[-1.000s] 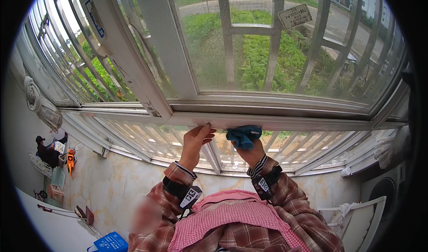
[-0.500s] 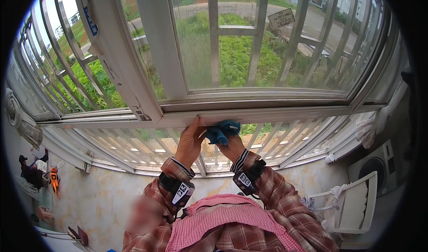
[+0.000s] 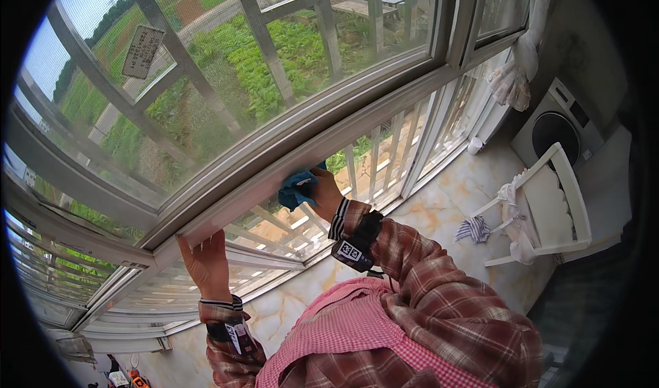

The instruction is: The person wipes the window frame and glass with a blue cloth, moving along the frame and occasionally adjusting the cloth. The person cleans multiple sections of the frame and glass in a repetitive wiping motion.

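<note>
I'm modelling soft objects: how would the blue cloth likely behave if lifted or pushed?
The cloth is probably floppy, as it bunches in folds in the right hand. The bundle is small, so likely light. Its crumpled, irregular shape seems unlikely to roll.

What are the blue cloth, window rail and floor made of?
The blue cloth in the right hand looks like soft, matte fabric, given its bunched folds; the fibre is unclear. The window rail could be painted metal or plastic: smooth, pale, faintly shiny. The floor looks like polished tile or stone, going by its veining and sheen.
</note>
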A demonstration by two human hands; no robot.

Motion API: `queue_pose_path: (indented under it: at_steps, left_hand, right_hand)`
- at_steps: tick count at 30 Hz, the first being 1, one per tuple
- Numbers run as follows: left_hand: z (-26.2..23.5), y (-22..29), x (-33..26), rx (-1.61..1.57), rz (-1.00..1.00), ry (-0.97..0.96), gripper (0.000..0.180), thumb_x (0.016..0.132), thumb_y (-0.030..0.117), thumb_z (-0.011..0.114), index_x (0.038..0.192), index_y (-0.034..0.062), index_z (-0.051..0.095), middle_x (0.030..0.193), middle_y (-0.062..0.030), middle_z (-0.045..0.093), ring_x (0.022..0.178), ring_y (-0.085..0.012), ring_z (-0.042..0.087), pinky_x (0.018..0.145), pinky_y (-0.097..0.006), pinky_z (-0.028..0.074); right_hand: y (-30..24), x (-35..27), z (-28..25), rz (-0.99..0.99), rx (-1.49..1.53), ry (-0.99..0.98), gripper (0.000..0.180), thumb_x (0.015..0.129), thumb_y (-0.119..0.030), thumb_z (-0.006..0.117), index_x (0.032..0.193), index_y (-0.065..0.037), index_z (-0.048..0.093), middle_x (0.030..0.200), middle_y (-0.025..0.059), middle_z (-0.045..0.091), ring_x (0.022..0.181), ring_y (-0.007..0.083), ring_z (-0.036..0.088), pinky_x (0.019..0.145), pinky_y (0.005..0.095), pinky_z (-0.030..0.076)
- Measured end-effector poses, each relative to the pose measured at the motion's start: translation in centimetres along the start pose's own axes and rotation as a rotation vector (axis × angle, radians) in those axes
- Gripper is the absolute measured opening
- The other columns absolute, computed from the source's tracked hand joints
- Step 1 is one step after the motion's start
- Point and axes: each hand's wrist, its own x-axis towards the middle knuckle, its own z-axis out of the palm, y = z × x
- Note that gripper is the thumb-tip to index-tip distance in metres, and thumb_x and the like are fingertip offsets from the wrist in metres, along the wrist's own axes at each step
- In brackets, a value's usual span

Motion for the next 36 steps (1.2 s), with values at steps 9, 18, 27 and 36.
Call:
queue_pose_path:
  at_steps: [9, 18, 27, 36]
  left_hand:
    - [-1.1, 0.6, 0.3, -0.014, 0.057, 0.124, 0.056, 0.089, 0.036, 0.069, 0.128, 0.0012, 0.052, 0.129, -0.0153, 0.057, 0.122, -0.0294, 0.054, 0.109, -0.044, 0.043]
    - [-0.5, 0.3, -0.2, -0.045, 0.080, 0.160, 0.050, 0.089, 0.037, 0.069, 0.121, 0.0026, 0.055, 0.124, -0.0142, 0.061, 0.117, -0.0292, 0.057, 0.105, -0.047, 0.045]
    - [-0.3, -1.6, -1.2, 0.231, 0.127, 0.228, 0.045, 0.085, 0.052, 0.068, 0.107, 0.0132, 0.061, 0.096, -0.0047, 0.065, 0.097, -0.0209, 0.061, 0.093, -0.044, 0.048]
    - [0.1, -2.4, -0.7, 0.231, 0.145, 0.268, 0.043, 0.088, 0.054, 0.065, 0.108, 0.0167, 0.060, 0.103, -0.0005, 0.063, 0.102, -0.0179, 0.057, 0.094, -0.040, 0.043]
  right_hand:
    - [-14.9, 0.8, -10.8, -0.424, -0.222, 0.376, 0.031, 0.100, -0.010, 0.040, 0.128, -0.001, 0.050, 0.111, 0.0129, 0.062, 0.101, 0.0240, 0.064, 0.088, 0.0350, 0.056]
    - [-31.1, 6.9, -28.0, -0.880, -0.239, 0.771, 0.026, 0.091, -0.015, 0.056, 0.111, -0.003, 0.067, 0.092, 0.0069, 0.067, 0.073, 0.0210, 0.062, 0.061, 0.0354, 0.052]
    - [-26.1, 5.3, -25.2, -0.947, -0.875, 0.682, 0.068, 0.088, -0.042, 0.067, 0.139, -0.003, 0.046, 0.123, 0.0130, 0.059, 0.096, 0.0198, 0.061, 0.079, 0.0323, 0.052]
    - [-10.6, 2.8, -10.0, -0.721, -0.522, 0.473, 0.047, 0.093, -0.017, 0.060, 0.135, -0.001, 0.048, 0.131, 0.0102, 0.056, 0.110, 0.0217, 0.058, 0.095, 0.0348, 0.048]
